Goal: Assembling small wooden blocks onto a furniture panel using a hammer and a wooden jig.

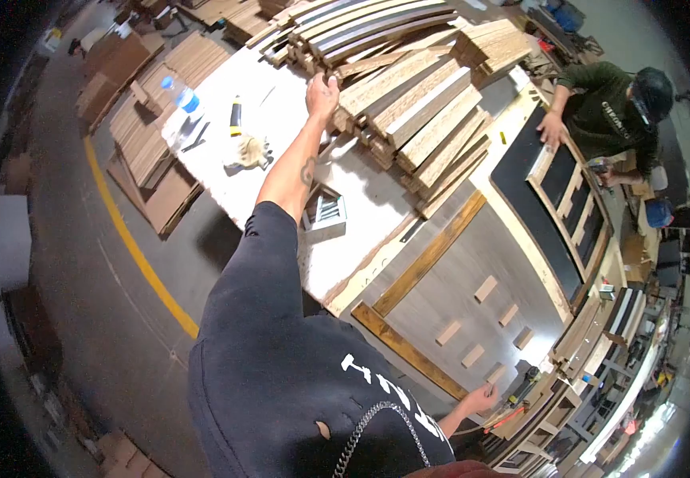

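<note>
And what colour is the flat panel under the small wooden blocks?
Grey; the panel shows best in the head view.

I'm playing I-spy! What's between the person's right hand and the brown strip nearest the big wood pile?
In the head view, small wooden blocks on the grey board lie between the right hand and that brown strip.

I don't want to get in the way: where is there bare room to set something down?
On the white tabletop, between the small open box and the wood stack; and on the grey panel, between the upper brown strip and the small blocks. It's crowded at the wood stack and by the right hand.
</note>
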The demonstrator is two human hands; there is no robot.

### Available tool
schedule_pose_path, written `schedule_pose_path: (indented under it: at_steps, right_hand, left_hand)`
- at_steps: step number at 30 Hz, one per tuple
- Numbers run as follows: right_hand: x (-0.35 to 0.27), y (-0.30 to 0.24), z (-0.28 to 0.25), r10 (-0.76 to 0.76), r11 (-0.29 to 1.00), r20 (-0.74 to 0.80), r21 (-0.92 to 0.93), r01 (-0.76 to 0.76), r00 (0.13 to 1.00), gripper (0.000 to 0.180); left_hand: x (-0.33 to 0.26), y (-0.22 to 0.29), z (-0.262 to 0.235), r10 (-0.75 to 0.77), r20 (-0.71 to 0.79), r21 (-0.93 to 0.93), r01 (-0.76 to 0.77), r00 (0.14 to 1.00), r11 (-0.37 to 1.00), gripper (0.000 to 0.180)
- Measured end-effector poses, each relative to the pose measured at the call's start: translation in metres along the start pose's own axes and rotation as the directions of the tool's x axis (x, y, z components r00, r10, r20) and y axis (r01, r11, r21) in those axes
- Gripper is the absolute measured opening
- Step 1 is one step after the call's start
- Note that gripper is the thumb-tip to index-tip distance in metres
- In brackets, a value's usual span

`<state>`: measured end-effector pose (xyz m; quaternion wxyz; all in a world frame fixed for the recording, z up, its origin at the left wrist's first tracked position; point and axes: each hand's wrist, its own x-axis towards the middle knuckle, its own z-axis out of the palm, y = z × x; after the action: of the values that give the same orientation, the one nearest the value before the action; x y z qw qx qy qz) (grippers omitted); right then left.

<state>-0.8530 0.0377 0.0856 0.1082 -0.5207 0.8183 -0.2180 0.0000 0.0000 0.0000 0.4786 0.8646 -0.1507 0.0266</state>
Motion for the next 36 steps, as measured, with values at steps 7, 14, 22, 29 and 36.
schedule_pose_path:
  at_steps: [7,14,22,29,36]
  right_hand:
    - [-0.054,-0.029,0.001,0.076,0.997,-0.068,-0.027,-0.078,0.995,0.04]
    - [-0.072,-0.002,0.017,0.203,0.95,0.071,0.228,-0.214,0.977,0.031]
    - [-0.079,0.007,0.039,0.202,0.805,0.366,0.467,-0.367,0.909,0.032]
    - [-0.093,-0.005,0.067,0.049,0.811,0.342,0.534,-0.237,0.939,0.037]
    - [-0.085,-0.136,0.073,-0.404,0.724,0.248,0.675,0.142,0.881,0.042]
  left_hand:
    - [0.058,0.067,0.024,0.271,0.324,0.372,-0.385,0.907,0.844,0.053]
    - [0.086,0.065,0.029,0.358,0.515,0.537,-0.618,0.779,0.574,0.03]
    - [0.133,0.142,-0.071,0.018,0.725,0.221,-0.257,0.688,0.941,0.025]
    - [-0.02,0.107,-0.178,0.002,0.761,-0.151,0.173,0.649,0.973,0.033]
    - [-0.161,0.068,-0.338,0.134,0.67,-0.188,-0.008,0.73,0.982,0.043]
